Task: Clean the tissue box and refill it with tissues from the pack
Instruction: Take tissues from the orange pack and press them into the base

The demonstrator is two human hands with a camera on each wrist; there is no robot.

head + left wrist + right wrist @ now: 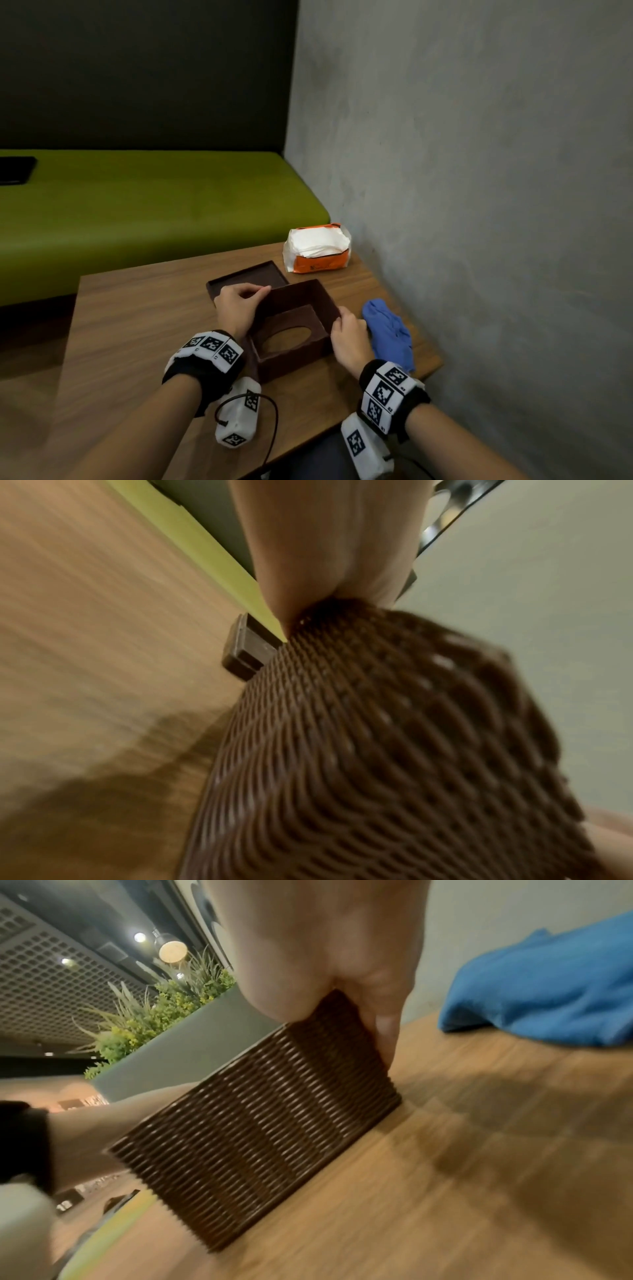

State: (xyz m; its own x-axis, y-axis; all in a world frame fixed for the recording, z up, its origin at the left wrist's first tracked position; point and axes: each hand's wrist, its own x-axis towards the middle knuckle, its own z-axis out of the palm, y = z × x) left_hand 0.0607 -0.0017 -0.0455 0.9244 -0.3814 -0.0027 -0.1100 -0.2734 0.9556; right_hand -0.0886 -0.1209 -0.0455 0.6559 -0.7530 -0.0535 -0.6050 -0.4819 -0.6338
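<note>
A brown woven tissue box (301, 329) stands upside down on the wooden table (144, 325), its open bottom facing up and the oval slot visible inside. My left hand (239, 305) grips its left wall (377, 750). My right hand (347, 334) grips its right wall (260, 1110), thumb over the rim. The box's flat brown base panel (245, 277) lies on the table just behind it. An opened orange pack of white tissues (317, 248) sits at the table's far right corner. A blue cloth (388, 330) lies crumpled right of the box.
A grey wall (479, 171) runs along the table's right side. A green bench seat (137, 212) lies beyond the table, with a dark flat object (15, 169) on its left end. The table's near edge is close below my wrists.
</note>
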